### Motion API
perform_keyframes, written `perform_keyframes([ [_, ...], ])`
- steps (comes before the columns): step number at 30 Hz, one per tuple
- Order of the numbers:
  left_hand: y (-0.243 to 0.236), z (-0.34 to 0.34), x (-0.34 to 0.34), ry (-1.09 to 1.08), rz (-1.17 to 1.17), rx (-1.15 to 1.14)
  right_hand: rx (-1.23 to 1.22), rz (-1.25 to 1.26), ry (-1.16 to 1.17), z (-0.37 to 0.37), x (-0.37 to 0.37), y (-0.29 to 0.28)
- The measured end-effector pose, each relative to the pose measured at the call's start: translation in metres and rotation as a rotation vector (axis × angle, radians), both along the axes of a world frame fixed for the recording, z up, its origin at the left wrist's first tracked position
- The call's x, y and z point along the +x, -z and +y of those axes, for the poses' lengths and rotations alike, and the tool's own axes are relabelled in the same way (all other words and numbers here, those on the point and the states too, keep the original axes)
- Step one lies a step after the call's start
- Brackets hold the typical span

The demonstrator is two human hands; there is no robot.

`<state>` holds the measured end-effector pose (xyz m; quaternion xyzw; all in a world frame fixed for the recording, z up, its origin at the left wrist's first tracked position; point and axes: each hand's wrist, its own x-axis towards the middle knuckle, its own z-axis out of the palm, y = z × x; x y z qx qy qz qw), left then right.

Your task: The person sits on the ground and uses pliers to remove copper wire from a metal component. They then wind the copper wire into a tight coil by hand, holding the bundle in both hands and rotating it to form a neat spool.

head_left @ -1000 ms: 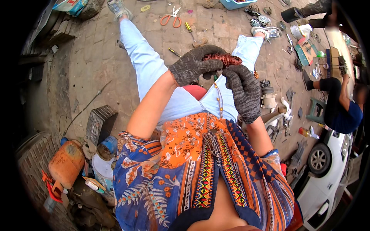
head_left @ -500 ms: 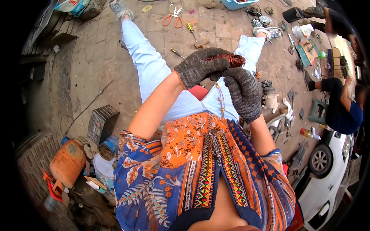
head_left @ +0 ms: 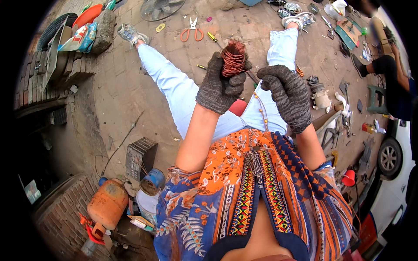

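Upright in my left hand [head_left: 218, 89], which wears a dark grey knit glove, is a bundle of reddish copper wire [head_left: 234, 61]. My gloved fingers wrap round its lower part, and its frayed top sticks up above them. Just to the right is my right hand [head_left: 285, 93], in a matching glove, with fingers curled and pressed together. A thin wire strand seems to run from the bundle to those fingertips, though it is hard to make out. Both hands are above my lap, over light blue trousers [head_left: 167, 82].
Ahead on the paving lie orange-handled snips [head_left: 191, 32] and a yellow-handled screwdriver [head_left: 212, 37]. At left stand a rusty orange gas cylinder [head_left: 108, 203] and a dark crate [head_left: 140, 157]. Motor parts [head_left: 321, 96], a seated person [head_left: 387, 82] and a white car [head_left: 398, 174] are at right.
My hands were together around the wire bundle lying sideways. Now the left hand holds it upright, and the right hand has drawn away to the right.
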<state>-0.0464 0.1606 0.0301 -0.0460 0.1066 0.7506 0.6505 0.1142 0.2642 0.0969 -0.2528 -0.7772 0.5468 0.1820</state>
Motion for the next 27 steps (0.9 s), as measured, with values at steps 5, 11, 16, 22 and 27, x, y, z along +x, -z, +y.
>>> perform_keyframes([
  [5, -0.002, -0.005, 0.003, 0.019, -0.15, 0.236, -0.321, 0.082, 0.047, 0.0, -0.004, 0.004],
  [11, 0.0, -0.01, 0.015, -0.033, -0.144, 0.344, -0.806, 0.285, 0.147, -0.01, -0.024, 0.008],
  [16, -0.001, -0.016, 0.023, -0.027, -0.032, 0.287, -1.063, 0.377, 0.071, -0.007, -0.028, 0.017],
  [22, 0.003, -0.017, 0.029, -0.111, -0.008, 0.39, -1.062, 0.369, -0.024, -0.006, -0.03, 0.016],
  [27, 0.005, -0.02, 0.029, -0.215, -0.116, 0.304, -1.189, 0.51, -0.096, -0.013, -0.025, 0.016],
])
